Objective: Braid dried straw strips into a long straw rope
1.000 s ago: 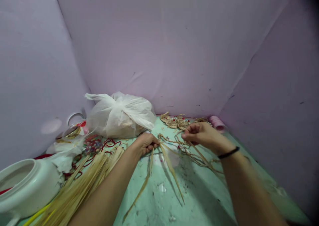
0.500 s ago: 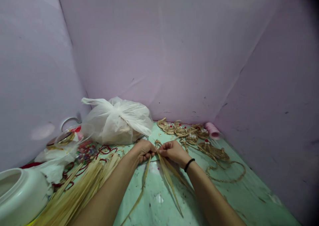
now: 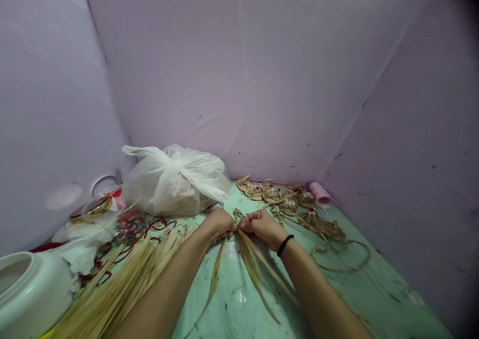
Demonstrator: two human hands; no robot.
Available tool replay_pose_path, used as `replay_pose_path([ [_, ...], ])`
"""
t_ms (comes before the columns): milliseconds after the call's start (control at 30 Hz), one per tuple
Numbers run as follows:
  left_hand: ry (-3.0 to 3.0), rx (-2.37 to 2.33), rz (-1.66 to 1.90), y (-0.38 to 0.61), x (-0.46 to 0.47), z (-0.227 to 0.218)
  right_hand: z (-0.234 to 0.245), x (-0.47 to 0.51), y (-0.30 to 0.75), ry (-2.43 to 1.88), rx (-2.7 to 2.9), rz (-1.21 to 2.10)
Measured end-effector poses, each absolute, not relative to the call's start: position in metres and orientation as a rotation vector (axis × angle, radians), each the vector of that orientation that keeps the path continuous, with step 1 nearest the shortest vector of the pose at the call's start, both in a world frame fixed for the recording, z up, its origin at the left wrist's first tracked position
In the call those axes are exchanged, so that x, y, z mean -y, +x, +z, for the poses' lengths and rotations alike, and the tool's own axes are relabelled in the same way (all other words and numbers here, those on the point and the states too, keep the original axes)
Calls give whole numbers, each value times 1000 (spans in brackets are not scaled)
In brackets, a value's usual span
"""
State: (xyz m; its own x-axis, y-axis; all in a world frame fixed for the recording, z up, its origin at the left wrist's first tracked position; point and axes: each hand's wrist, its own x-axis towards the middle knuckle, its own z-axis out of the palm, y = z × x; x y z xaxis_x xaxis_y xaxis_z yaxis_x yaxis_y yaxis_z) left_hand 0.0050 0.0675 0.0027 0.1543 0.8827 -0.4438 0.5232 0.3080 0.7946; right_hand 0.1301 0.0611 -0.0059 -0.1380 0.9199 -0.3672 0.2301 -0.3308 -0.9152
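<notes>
My left hand [image 3: 221, 225] and my right hand [image 3: 261, 225] meet at the middle of the green tabletop, fingertips pinched close together. Between them they grip dry straw-coloured fibre strips [image 3: 251, 259], whose loose ends fan out toward me, one on the left and two or so on the right. Just beyond the fingertips, a short braided end [image 3: 238, 213] of the same fibre lies away from me. A black band [image 3: 285, 245] circles my right wrist. The exact crossing of the strips is hidden by my fingers.
Loose fibre strips [image 3: 123, 274] lie at left beside a white jar [image 3: 41, 289], red yarn [image 3: 159, 224] and a bag of beads [image 3: 129, 227]. A tied plastic bag [image 3: 175, 184] stands behind. Braided pieces with beads [image 3: 271, 195], coiled braid [image 3: 322, 225] and a pink thread spool [image 3: 320, 194] sit right.
Both hands stay at the same spot, with the left fingers drawn slightly closer to the right. The loose strip ends have shifted a little to the right.
</notes>
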Motion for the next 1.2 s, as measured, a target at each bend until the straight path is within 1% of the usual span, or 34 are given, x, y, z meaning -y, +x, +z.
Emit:
replay_pose_path([
  [100,1335,-1414,520,1,-71,-6,-4,-61,131,-1505,1259,1571],
  [300,1250,-1374,598,-1,-73,-13,-15,-64,126,-1539,1131,1475],
  [500,1247,-1330,646,0,-72,-11,-11,-60,124,-1521,1070,1656],
  [633,1267,-1310,637,0,-71,-8,-3,-57,125,-1607,1148,1664],
  [767,1279,-1306,664,1,-71,-7,0,-57,125,-1525,1060,1768],
  [1033,1428,-1307,480,-5,-75,-7,-19,-63,129,-1566,1159,1628],
  [1200,1389,-1299,437,-11,-84,-18,-24,-66,130,-1580,1110,1571],
])
